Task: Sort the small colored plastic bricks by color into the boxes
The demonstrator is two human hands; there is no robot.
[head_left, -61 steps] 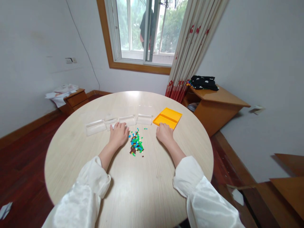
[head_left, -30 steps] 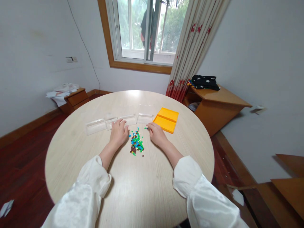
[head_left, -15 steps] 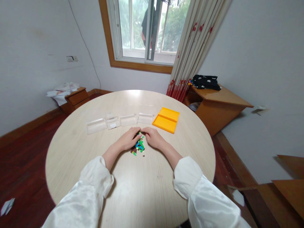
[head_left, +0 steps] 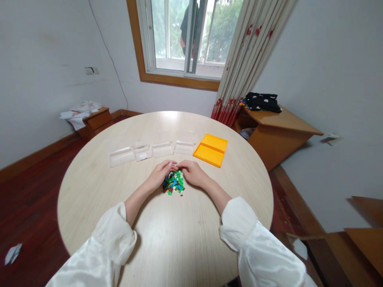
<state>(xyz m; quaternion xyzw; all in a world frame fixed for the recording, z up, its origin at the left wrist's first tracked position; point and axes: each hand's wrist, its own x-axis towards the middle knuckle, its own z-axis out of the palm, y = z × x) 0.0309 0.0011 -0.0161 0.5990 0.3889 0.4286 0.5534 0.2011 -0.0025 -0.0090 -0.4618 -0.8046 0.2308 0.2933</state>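
A pile of small building bricks (head_left: 174,183) in green, blue, brown and cream lies on the round table. My left hand (head_left: 163,172) curves around its far left side, fingers stretched out and holding nothing. On the far right side my right hand (head_left: 193,172) rests cupped against the pile's edge, its fingers pointing left and partly hidden. The two hands' fingertips almost meet behind the bricks. A single brown brick (head_left: 181,195) sits just apart at the near edge of the pile.
Beyond my hands stand several clear plastic boxes in a row, among them a long one (head_left: 122,157) and one with a white label (head_left: 143,153). An orange hinged case (head_left: 208,154) lies unfolded to their right. The pale table (head_left: 167,239) has a round edge; a wooden cabinet (head_left: 287,131) stands beyond it.
My left hand has shifted slightly left and off the top of the pile, uncovering more bricks. The pile looks wider. My right hand has hardly moved.
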